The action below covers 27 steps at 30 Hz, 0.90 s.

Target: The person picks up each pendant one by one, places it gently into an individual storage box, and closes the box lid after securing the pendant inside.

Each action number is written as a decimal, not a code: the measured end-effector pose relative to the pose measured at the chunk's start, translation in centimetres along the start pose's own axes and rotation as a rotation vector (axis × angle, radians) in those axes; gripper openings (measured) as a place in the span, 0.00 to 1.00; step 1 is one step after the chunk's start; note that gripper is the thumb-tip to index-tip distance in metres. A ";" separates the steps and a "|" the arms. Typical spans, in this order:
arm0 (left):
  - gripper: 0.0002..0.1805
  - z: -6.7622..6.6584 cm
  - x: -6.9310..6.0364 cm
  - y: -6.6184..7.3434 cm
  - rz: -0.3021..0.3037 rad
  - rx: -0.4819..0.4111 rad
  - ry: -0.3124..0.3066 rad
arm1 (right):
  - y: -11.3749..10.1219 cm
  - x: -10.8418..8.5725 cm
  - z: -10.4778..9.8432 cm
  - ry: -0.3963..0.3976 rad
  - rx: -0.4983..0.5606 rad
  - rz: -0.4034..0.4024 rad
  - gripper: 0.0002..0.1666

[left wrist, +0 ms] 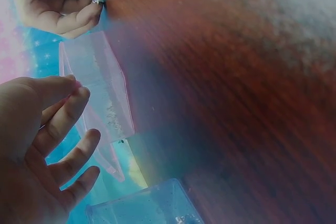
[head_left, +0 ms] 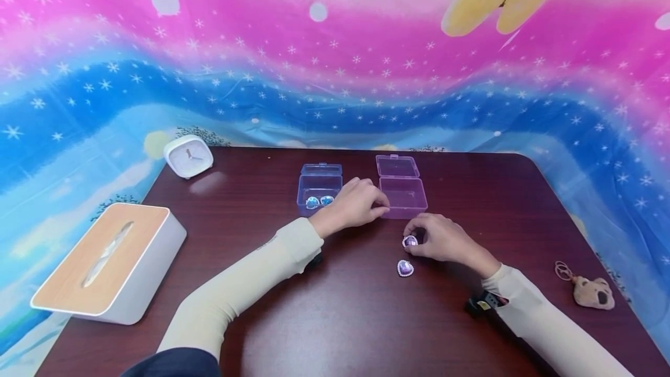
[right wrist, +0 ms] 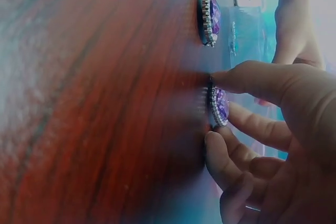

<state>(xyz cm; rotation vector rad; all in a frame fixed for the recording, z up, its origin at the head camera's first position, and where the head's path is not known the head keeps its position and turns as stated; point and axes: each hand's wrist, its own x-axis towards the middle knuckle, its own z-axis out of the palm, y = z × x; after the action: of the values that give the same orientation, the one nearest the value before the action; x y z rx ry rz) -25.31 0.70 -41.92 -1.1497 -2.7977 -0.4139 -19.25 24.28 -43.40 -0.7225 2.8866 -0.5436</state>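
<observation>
With thumb and index finger, my left hand (head_left: 361, 202) pinches the near left edge of a pink clear plastic box (head_left: 405, 212), whose lid stands open at the back. My right hand (head_left: 445, 238) grips a purple heart-shaped gem (head_left: 410, 242) with a beaded silver rim, just in front of that box. In the right wrist view this gem (right wrist: 220, 106) sits between thumb and fingers, at the table surface. A second purple heart gem (head_left: 405, 268) lies nearer on the table. Behind my left wrist, a blue clear box (head_left: 319, 182) stands open with two blue gems (head_left: 312, 202) inside.
A white tissue box with a wooden top (head_left: 152, 255) stands at the left. A white clock (head_left: 188, 157) sits at the back left corner. On the right lies a plush animal keychain (head_left: 593, 293). A patterned cloth (head_left: 335, 74) hangs behind the dark wooden table (head_left: 324, 319).
</observation>
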 end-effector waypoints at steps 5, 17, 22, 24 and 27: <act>0.08 0.0 0.0 0.0 0.001 -0.003 0.002 | 0.1 -0.2 -0.3 -0.029 -0.005 -0.009 0.16; 0.09 0.1 -0.1 -0.1 0.005 -0.013 -0.009 | 0.5 -0.2 0.0 -0.012 -0.007 -0.014 0.15; 0.09 0.1 -0.1 -0.1 0.010 -0.026 -0.010 | 0.5 -0.3 0.0 0.001 -0.044 0.033 0.17; 0.09 0.1 -0.1 -0.1 0.012 -0.023 -0.004 | 0.5 -0.4 -0.1 0.000 -0.054 0.047 0.15; 0.08 0.1 -0.1 -0.1 0.014 -0.018 0.001 | 0.4 -0.5 -0.3 -0.002 -0.064 0.062 0.14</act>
<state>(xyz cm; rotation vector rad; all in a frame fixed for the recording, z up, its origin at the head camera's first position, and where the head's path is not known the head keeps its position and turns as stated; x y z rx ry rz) -25.34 0.58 -42.01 -1.1713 -2.7889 -0.4391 -19.08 24.94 -43.29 -0.6383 2.9252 -0.4441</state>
